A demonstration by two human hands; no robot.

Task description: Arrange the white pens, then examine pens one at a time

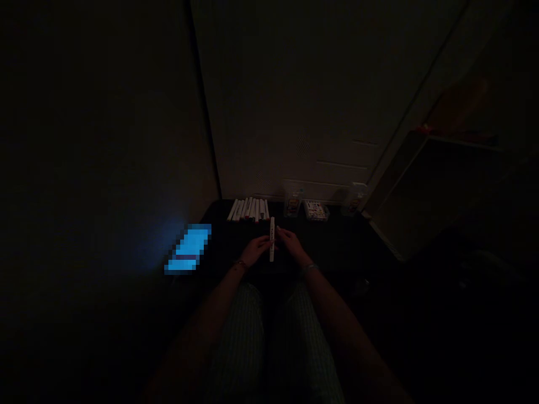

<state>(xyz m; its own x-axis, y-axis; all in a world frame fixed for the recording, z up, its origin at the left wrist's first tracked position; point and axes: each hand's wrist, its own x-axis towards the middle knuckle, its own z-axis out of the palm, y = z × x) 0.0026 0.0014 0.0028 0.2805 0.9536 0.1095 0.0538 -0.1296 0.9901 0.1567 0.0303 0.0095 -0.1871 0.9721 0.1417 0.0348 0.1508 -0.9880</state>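
Note:
A white marker [272, 224] with dark lettering stands out lengthwise in front of me, between my two hands. From the left, my left hand [255, 250] has its fingers closed on the marker's lower half. My right hand [290, 242] is at the marker's other side, fingers bent against it around the middle. The dim light hides the exact fingertip contact. Behind them, several white markers [248, 209] lie side by side in a row on the dark table [345, 241].
A clear case with small items [316, 210] lies at the back, between two transparent containers with labels, one left [292, 203] and one right [355, 199]. A glowing, pixelated blue screen [189, 249] is at the left. The wall [269, 112] rises behind the table.

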